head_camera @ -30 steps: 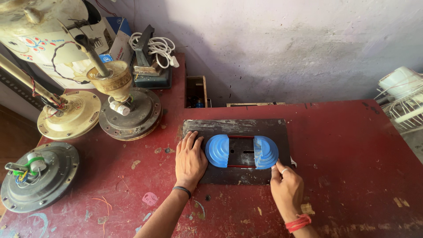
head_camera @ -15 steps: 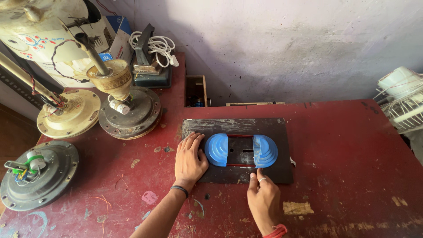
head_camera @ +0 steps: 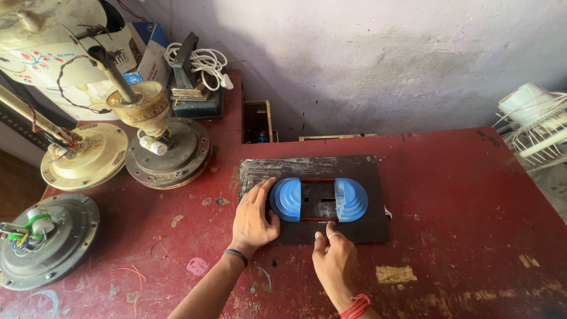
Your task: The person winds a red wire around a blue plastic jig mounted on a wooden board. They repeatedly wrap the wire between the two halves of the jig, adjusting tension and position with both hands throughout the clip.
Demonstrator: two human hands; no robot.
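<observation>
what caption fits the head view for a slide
Left hand rests beside a blue stepped former on a dark board; right hand touches its front edge.

Red counter (head_camera: 460, 195) was worn, w/ chipped paint patches. At 9–10 o'clock stood two fan motors: cream fan motor (head_camera: 85, 156) and dark fan motor (head_camera: 171, 153), the dark one w/ a tan downrod housing (head_camera: 142, 106) on top. At 8 o'clock, grey fan motor (head_camera: 47, 239) w/ green & coloured wiring showing. At 11 o'clock, an old iron (head_camera: 192, 82) w/ a coiled white cord (head_camera: 201, 62) beside it. At 12 o'clock, a small wooden box (head_camera: 257, 121) sat against the wall (head_camera: 384, 59). At 3 o'clock, white wire fan guard (head_camera: 534, 127) at the counter's edge.
</observation>
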